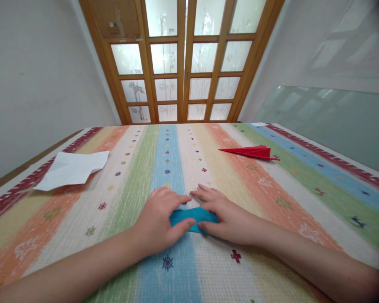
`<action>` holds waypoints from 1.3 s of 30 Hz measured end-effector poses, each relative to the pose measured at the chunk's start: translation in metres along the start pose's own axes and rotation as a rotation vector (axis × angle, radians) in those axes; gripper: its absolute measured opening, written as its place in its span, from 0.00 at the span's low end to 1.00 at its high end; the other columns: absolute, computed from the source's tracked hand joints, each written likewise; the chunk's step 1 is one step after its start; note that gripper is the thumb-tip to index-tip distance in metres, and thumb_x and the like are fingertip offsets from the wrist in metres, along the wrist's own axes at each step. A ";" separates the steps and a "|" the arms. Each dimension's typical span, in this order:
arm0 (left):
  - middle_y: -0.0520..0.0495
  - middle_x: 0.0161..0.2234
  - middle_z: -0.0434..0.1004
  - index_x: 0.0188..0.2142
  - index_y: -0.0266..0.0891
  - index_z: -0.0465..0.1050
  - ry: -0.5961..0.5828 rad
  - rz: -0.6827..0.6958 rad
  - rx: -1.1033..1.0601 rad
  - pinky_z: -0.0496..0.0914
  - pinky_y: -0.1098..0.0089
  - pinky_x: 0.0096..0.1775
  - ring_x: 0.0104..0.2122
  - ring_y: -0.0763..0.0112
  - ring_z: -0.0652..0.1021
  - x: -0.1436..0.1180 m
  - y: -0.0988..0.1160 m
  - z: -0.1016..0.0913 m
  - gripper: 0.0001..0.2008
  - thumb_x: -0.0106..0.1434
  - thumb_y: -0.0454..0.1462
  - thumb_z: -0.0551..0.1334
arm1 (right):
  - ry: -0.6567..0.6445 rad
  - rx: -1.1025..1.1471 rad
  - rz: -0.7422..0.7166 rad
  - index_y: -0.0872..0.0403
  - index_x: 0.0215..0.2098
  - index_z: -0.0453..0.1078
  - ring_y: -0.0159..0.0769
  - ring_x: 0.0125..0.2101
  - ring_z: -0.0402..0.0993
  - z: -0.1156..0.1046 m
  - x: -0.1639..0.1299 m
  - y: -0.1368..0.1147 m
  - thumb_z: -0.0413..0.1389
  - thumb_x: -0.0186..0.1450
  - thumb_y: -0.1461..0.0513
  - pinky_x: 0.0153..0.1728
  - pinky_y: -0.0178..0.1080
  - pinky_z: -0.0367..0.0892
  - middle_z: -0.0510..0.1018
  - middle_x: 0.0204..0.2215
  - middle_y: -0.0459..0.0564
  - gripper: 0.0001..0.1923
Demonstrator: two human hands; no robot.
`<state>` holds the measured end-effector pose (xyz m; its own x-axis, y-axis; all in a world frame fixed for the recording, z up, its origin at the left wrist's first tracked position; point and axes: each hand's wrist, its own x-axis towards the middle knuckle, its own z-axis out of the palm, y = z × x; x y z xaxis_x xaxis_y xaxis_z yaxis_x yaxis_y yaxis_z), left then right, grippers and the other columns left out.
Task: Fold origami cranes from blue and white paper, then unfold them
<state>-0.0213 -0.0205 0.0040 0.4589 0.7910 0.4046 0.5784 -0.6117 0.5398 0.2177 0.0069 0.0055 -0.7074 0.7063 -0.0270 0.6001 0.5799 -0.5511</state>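
Both forearms reach in from the near edge, meeting at mid-table [271,198]. The left hand [159,221] and right hand [224,216] lie flat, fingers spread, pressing a folded blue paper [192,216] between them. A red paper plane [251,152] sits far right, white paper [72,169] far left.

Plain pale walls [34,80] left and right, wooden-framed doors [180,63] with frosted, bamboo-etched panes at the far end letting in soft daylight, a glass sheet [328,122] leaning on the right wall, and a table under a striped, many-coloured cloth [271,189].
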 end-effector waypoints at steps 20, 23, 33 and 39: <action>0.45 0.34 0.80 0.45 0.44 0.80 -0.255 -0.227 0.045 0.65 0.64 0.39 0.37 0.59 0.76 0.003 -0.013 0.011 0.11 0.66 0.41 0.62 | 0.310 0.055 -0.113 0.52 0.47 0.72 0.42 0.44 0.73 0.009 0.000 0.003 0.60 0.66 0.60 0.48 0.47 0.64 0.79 0.42 0.52 0.11; 0.45 0.35 0.79 0.41 0.42 0.79 -0.253 -0.163 0.077 0.66 0.63 0.41 0.38 0.59 0.75 0.004 -0.013 0.011 0.08 0.65 0.39 0.62 | 0.319 0.031 -0.212 0.52 0.50 0.70 0.44 0.47 0.71 0.006 -0.002 0.002 0.62 0.65 0.54 0.49 0.47 0.62 0.77 0.46 0.55 0.18; 0.44 0.40 0.78 0.46 0.41 0.78 -0.238 -0.118 0.107 0.68 0.59 0.47 0.43 0.57 0.74 0.003 -0.014 0.014 0.11 0.64 0.36 0.65 | 0.208 -0.186 -0.287 0.51 0.34 0.73 0.40 0.37 0.68 0.010 -0.001 0.007 0.58 0.69 0.58 0.41 0.44 0.56 0.78 0.31 0.48 0.07; 0.45 0.42 0.79 0.47 0.43 0.79 -0.237 0.020 0.029 0.68 0.60 0.48 0.44 0.60 0.74 0.001 -0.015 0.015 0.13 0.66 0.31 0.61 | 0.181 -0.220 -0.281 0.52 0.35 0.73 0.38 0.35 0.68 0.012 -0.001 0.008 0.57 0.69 0.59 0.39 0.43 0.55 0.78 0.30 0.47 0.06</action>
<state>-0.0192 -0.0106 -0.0148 0.6136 0.7557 0.2287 0.5853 -0.6298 0.5106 0.2184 0.0060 -0.0083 -0.7896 0.5570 0.2576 0.4726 0.8197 -0.3236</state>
